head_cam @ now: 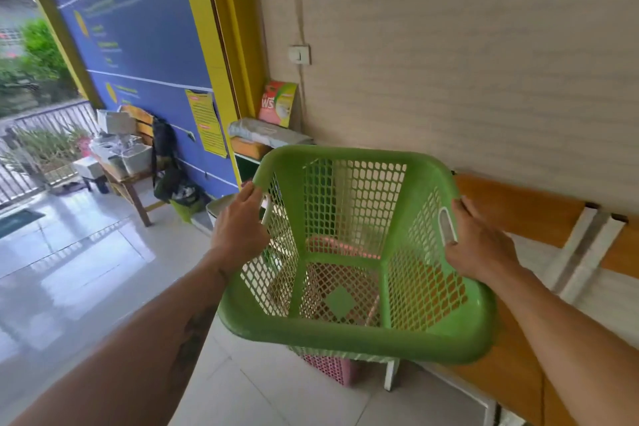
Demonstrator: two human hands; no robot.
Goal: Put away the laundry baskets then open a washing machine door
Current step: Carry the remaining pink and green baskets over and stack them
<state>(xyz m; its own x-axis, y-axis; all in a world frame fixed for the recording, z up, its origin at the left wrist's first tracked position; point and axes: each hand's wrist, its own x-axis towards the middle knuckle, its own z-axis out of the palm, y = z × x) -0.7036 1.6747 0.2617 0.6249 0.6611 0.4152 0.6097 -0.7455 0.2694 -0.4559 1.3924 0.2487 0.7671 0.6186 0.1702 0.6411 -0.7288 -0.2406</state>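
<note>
A green plastic laundry basket (349, 339) with lattice walls is held up in front of me, empty and tilted toward me. My left hand (238, 228) grips its left rim at the handle slot. My right hand (479, 245) grips the right rim beside the other handle slot. Beneath it stands a pink lattice basket (332, 368) on the floor, showing through the green mesh and below the green rim. No washing machine is in view.
An orange wooden bench (511, 214) with white legs runs along the beige wall on the right. Ahead, a low shelf (249, 149) holds a wrapped bundle and a detergent box (278, 104). A cluttered wooden table (121, 169) stands at left by the blue wall; tiled floor lies to the left.
</note>
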